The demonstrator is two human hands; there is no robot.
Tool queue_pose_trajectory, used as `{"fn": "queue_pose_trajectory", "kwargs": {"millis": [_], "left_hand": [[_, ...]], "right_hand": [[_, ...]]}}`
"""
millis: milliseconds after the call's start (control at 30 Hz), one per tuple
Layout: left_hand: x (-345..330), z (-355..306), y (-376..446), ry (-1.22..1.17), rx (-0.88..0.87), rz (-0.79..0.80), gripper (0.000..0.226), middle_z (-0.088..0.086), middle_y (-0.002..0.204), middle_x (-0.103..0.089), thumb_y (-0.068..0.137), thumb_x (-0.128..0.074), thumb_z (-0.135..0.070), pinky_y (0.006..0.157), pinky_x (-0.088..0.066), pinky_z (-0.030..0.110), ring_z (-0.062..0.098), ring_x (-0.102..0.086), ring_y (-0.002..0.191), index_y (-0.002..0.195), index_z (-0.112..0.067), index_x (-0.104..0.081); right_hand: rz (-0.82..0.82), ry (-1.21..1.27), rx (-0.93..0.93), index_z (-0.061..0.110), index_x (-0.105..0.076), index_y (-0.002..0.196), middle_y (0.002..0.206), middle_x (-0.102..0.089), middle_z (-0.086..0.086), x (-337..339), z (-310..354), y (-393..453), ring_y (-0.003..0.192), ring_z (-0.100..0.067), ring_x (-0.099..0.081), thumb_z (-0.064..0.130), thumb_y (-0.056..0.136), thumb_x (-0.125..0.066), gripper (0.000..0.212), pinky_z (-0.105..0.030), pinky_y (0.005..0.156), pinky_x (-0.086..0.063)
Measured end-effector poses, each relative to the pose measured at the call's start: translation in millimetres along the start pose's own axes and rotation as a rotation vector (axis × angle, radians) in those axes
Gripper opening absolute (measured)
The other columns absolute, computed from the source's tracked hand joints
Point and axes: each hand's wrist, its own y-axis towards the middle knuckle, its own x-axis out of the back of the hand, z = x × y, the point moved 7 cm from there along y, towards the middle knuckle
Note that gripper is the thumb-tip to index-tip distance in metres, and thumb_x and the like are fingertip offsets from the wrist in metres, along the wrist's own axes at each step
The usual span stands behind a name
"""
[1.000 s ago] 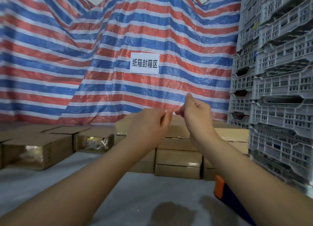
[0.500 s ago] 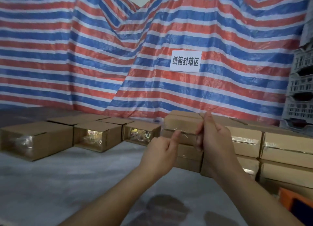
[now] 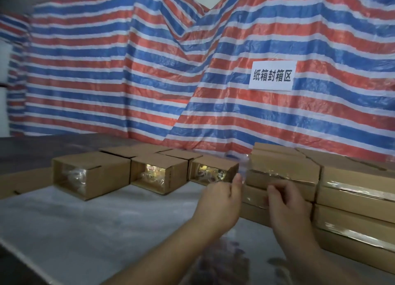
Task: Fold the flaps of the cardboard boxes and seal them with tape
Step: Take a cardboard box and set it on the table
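- Two bare hands reach forward over the pale table point(image 3: 89, 225), close together but not touching each other.
- The left hand point(image 3: 220, 201) has its fingers curled, thumb raised toward a faint clear strip of tape point(image 3: 243, 173); whether it truly pinches the tape is too blurred to tell.
- The right hand point(image 3: 286, 203) is loosely curled in front of the sealed box stack point(image 3: 282, 169), fingertips at the front face of the top box; whether they hold anything cannot be told.
- The sealed stack lies directly behind both hands, glossy tape running along its front seams.
- More taped boxes point(image 3: 359, 190) are piled just beside the stack, to the right.
- Three open boxes point(image 3: 106, 173) lie on their sides to the left of the left hand, well apart from the right one, open ends facing the camera and shiny bagged contents showing inside.
- A red, white and blue striped tarp point(image 3: 128, 81) hangs behind everything, with a white paper sign point(image 3: 272, 75) fixed to it above the stack.
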Motion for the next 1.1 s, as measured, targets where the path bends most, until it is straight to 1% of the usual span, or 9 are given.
{"fn": "queue_pose_trajectory", "kwargs": {"millis": [100, 233, 267, 333, 433, 667, 833, 1000, 1100], "left_hand": [[64, 30, 30, 0.128, -0.043, -0.192, 0.043, -0.007, 0.075, -0.061, 0.100, -0.034, -0.047, 0.065, -0.046, 0.032, 0.007, -0.058, 0.071, 0.076, -0.022, -0.059], [146, 105, 56, 0.305, 0.115, -0.382, 0.030, 0.006, 0.117, -0.060, 0.099, -0.045, -0.034, 0.096, -0.047, 0.039, 0.021, -0.056, 0.107, 0.116, -0.014, -0.060], [165, 127, 57, 0.355, 0.177, -0.410, 0.032, 0.007, 0.123, -0.057, 0.099, -0.045, -0.033, 0.098, -0.045, 0.039, 0.022, -0.053, 0.111, 0.121, -0.013, -0.057], [199, 167, 55, 0.449, 0.277, -0.469, 0.037, 0.010, 0.131, -0.052, 0.098, -0.044, -0.033, 0.100, -0.041, 0.042, 0.027, -0.049, 0.118, 0.128, -0.013, -0.054], [240, 220, 49, 0.522, 0.388, -0.529, 0.038, 0.014, 0.138, -0.046, 0.099, -0.041, -0.031, 0.105, -0.036, 0.048, 0.033, -0.043, 0.126, 0.132, -0.016, -0.052], [278, 289, 54, 0.587, 0.333, -0.432, 0.047, 0.009, 0.140, -0.051, 0.087, -0.058, -0.001, 0.102, -0.045, 0.043, 0.028, -0.050, 0.125, 0.132, -0.014, -0.059], [289, 317, 59, 0.612, 0.315, -0.234, 0.065, 0.000, 0.141, -0.055, 0.084, -0.052, 0.016, 0.097, -0.039, 0.020, 0.016, -0.054, 0.127, 0.138, -0.020, -0.055], [294, 325, 54, 0.729, 0.207, -0.135, 0.056, -0.001, 0.142, -0.054, 0.089, -0.053, 0.002, 0.111, -0.032, 0.030, 0.021, -0.047, 0.132, 0.139, -0.024, -0.056], [294, 312, 49, 0.848, 0.020, -0.189, 0.043, 0.003, 0.126, -0.067, 0.088, -0.062, -0.005, 0.101, -0.041, 0.031, 0.024, -0.060, 0.118, 0.128, -0.021, -0.066]], "right_hand": [[0.073, 0.039, 0.021, 0.038, -0.057, 0.095, 0.092, -0.061, 0.016, -55, 18, 11, 0.080, 0.006, -0.058, 0.025, 0.102, -0.050, 0.016, -0.020, 0.064, -0.039], [0.231, -0.017, 0.072, 0.042, -0.051, 0.103, 0.095, -0.056, 0.022, -145, 28, 17, 0.087, 0.016, -0.056, 0.031, 0.103, -0.048, 0.012, -0.009, 0.065, -0.042], [0.281, -0.051, 0.072, 0.041, -0.051, 0.110, 0.102, -0.057, 0.021, -169, 27, 16, 0.099, 0.009, -0.057, 0.032, 0.103, -0.048, 0.013, -0.010, 0.072, -0.044], [0.377, -0.119, 0.069, 0.031, -0.048, 0.135, 0.129, -0.056, 0.009, -215, 22, 12, 0.123, -0.012, -0.052, 0.034, 0.101, -0.047, 0.033, -0.029, 0.096, -0.049], [0.491, -0.172, 0.069, 0.026, -0.028, 0.154, 0.157, -0.035, 0.004, -275, 19, 1, 0.143, -0.017, -0.034, 0.041, 0.100, -0.044, 0.059, -0.037, 0.115, -0.029], [0.699, -0.303, 0.117, 0.024, -0.011, 0.159, 0.166, -0.015, 0.003, -366, -6, -23, 0.152, -0.019, -0.015, 0.057, 0.098, -0.039, 0.075, -0.037, 0.121, -0.014], [0.764, -0.320, 0.072, 0.026, -0.012, 0.159, 0.166, -0.016, 0.001, -395, -16, -28, 0.152, -0.022, -0.015, 0.061, 0.095, -0.040, 0.078, -0.044, 0.124, -0.016], [0.807, -0.349, 0.038, 0.023, -0.007, 0.160, 0.167, -0.013, 0.001, -407, -18, -33, 0.153, -0.022, -0.013, 0.064, 0.094, -0.039, 0.084, -0.045, 0.124, -0.014], [0.837, -0.354, 0.042, 0.023, -0.005, 0.159, 0.167, -0.011, 0.002, -412, -16, -39, 0.153, -0.021, -0.011, 0.067, 0.093, -0.038, 0.087, -0.043, 0.124, -0.013]]}}
